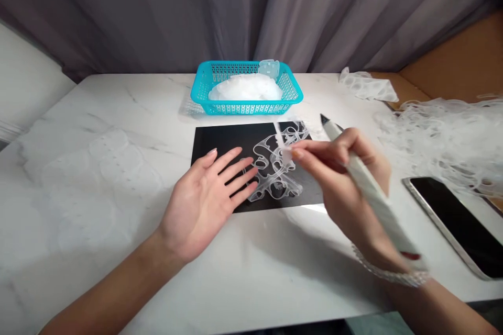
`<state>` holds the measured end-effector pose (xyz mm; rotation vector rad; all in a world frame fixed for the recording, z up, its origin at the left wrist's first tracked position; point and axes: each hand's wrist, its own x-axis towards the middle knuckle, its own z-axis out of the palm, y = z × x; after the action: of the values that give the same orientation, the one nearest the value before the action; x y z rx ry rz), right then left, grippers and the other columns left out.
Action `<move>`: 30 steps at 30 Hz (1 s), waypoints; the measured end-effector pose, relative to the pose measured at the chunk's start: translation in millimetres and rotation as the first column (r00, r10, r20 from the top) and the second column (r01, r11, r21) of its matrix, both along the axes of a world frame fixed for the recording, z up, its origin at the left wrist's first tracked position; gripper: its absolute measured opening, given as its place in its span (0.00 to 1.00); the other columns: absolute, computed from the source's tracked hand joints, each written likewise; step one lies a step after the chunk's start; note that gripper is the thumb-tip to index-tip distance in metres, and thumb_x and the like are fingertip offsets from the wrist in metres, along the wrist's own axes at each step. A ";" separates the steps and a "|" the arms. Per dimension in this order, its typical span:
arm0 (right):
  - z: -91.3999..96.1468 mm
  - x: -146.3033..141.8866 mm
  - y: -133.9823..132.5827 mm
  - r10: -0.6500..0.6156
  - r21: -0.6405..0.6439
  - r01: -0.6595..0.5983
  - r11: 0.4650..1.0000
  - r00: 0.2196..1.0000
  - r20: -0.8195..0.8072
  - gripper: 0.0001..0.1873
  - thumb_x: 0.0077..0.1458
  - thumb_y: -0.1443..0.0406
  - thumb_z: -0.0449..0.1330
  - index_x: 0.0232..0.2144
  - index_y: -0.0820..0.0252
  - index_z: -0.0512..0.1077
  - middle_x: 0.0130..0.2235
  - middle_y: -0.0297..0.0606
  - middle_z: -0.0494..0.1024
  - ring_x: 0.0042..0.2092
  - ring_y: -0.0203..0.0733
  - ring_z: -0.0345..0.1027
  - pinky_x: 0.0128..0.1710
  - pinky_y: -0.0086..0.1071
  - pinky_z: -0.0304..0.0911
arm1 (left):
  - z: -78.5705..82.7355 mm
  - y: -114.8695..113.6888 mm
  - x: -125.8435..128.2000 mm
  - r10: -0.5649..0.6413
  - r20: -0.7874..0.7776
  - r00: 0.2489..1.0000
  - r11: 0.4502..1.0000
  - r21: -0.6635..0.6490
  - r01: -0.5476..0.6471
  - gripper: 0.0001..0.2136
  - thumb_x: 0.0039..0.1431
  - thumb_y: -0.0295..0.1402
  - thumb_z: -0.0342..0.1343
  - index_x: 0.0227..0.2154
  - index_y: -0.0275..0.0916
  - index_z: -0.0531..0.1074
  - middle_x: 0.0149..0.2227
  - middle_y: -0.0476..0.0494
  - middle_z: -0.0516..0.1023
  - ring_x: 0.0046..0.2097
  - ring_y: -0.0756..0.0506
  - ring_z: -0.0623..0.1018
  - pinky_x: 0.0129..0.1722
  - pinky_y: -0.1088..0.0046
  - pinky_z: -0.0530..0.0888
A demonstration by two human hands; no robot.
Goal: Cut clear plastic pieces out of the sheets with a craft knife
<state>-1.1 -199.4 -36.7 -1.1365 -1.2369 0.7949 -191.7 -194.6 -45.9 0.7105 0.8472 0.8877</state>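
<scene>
My left hand [210, 191] lies open and flat, palm up, on the left part of a black mat [220, 141], fingertips touching a clear plastic cut-out sheet [275, 167] full of holes. My right hand [346, 178] is closed around a white pen-like tool [369, 188] with a dark tip pointing up and away, and its thumb and forefinger pinch a small clear plastic piece [283, 145] lifted just above the sheet.
A teal basket [247, 107] holding clear plastic pieces stands behind the mat. A heap of plastic offcuts [444, 136] lies at the right, another scrap [367, 85] farther back. A phone [459, 225] lies near the right edge. Transparent sheets [98, 167] rest at the left.
</scene>
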 end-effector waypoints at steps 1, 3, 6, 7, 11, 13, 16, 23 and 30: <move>-1.7 -1.9 -1.9 0.048 -0.004 -0.048 0.999 0.996 0.078 0.23 0.54 0.66 0.68 0.23 0.53 0.54 0.34 0.35 0.83 0.38 0.45 0.78 0.37 0.38 0.70 | 0.5 0.0 0.3 -0.037 0.049 0.998 0.999 -0.029 0.039 0.30 0.66 0.53 0.38 0.65 0.43 0.59 0.66 0.38 0.66 0.65 0.35 0.68 0.60 0.53 0.72; -2.5 -5.7 -6.1 0.180 -0.038 -0.176 0.984 0.962 0.205 0.24 0.56 0.64 0.66 0.22 0.54 0.53 0.33 0.36 0.82 0.35 0.43 0.77 0.33 0.36 0.69 | 1.8 -0.8 1.2 -0.092 0.162 0.983 0.993 -0.060 0.103 0.32 0.66 0.54 0.37 0.65 0.40 0.59 0.66 0.36 0.65 0.65 0.34 0.68 0.62 0.53 0.70; 1.2 -4.0 -5.9 0.160 -0.006 -0.162 0.987 0.971 0.180 0.23 0.60 0.63 0.63 0.21 0.54 0.53 0.31 0.36 0.82 0.37 0.43 0.78 0.35 0.35 0.70 | 1.5 -1.0 1.3 -0.090 0.249 0.964 0.992 -0.064 0.109 0.30 0.66 0.53 0.39 0.62 0.40 0.63 0.66 0.37 0.66 0.65 0.34 0.67 0.62 0.52 0.69; 2.2 -0.8 -3.3 0.099 0.020 -0.102 0.995 0.988 0.114 0.23 0.60 0.63 0.63 0.22 0.54 0.53 0.31 0.36 0.81 0.39 0.44 0.79 0.38 0.36 0.71 | 0.6 -0.6 0.8 -0.076 0.256 0.964 0.994 -0.062 0.095 0.28 0.66 0.52 0.40 0.61 0.41 0.64 0.66 0.38 0.66 0.65 0.34 0.67 0.61 0.51 0.70; -2.9 15.0 13.5 0.001 -0.022 -0.005 1.000 0.986 -0.169 0.21 0.59 0.64 0.64 0.23 0.54 0.55 0.32 0.35 0.80 0.46 0.46 0.78 0.49 0.41 0.72 | -4.2 1.1 -1.4 -0.067 0.292 0.954 0.994 -0.061 0.088 0.26 0.66 0.52 0.41 0.58 0.42 0.67 0.66 0.39 0.65 0.65 0.32 0.67 0.60 0.48 0.70; -9.3 18.7 19.5 0.056 -0.104 -0.084 0.991 0.968 -0.244 0.20 0.57 0.64 0.66 0.24 0.54 0.57 0.35 0.37 0.81 0.48 0.46 0.77 0.50 0.42 0.72 | -5.0 1.0 -1.6 -0.075 0.329 0.941 0.992 -0.074 0.105 0.26 0.66 0.51 0.41 0.58 0.42 0.67 0.66 0.40 0.65 0.65 0.33 0.67 0.61 0.47 0.69; -15.7 17.8 21.4 0.182 -0.206 -0.257 0.944 0.928 -0.326 0.19 0.54 0.64 0.68 0.25 0.54 0.59 0.37 0.38 0.81 0.46 0.46 0.78 0.50 0.42 0.72 | -2.4 -0.4 -0.5 -0.050 0.390 0.919 0.985 -0.131 0.109 0.26 0.67 0.50 0.42 0.60 0.41 0.66 0.65 0.38 0.66 0.66 0.32 0.66 0.62 0.47 0.67; -11.5 16.2 18.3 0.257 -0.266 -0.402 0.876 0.856 -0.448 0.19 0.54 0.67 0.69 0.25 0.55 0.59 0.34 0.36 0.80 0.41 0.41 0.76 0.44 0.36 0.71 | 3.8 -3.3 1.9 0.055 0.439 0.897 0.962 -0.263 0.070 0.27 0.68 0.45 0.46 0.66 0.40 0.60 0.64 0.35 0.68 0.66 0.32 0.65 0.64 0.44 0.62; -11.1 15.7 17.3 0.262 -0.278 -0.419 0.865 0.847 -0.462 0.20 0.53 0.69 0.69 0.24 0.56 0.59 0.29 0.32 0.76 0.35 0.37 0.71 0.38 0.33 0.67 | 0.6 -2.2 2.4 0.057 0.461 0.885 0.959 -0.271 0.080 0.28 0.67 0.47 0.47 0.66 0.40 0.59 0.64 0.35 0.68 0.66 0.32 0.66 0.64 0.44 0.61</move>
<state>14.6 -182.1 -47.9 -0.9725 -0.9624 1.5176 -189.2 -196.8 -45.3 0.2298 0.5189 0.8561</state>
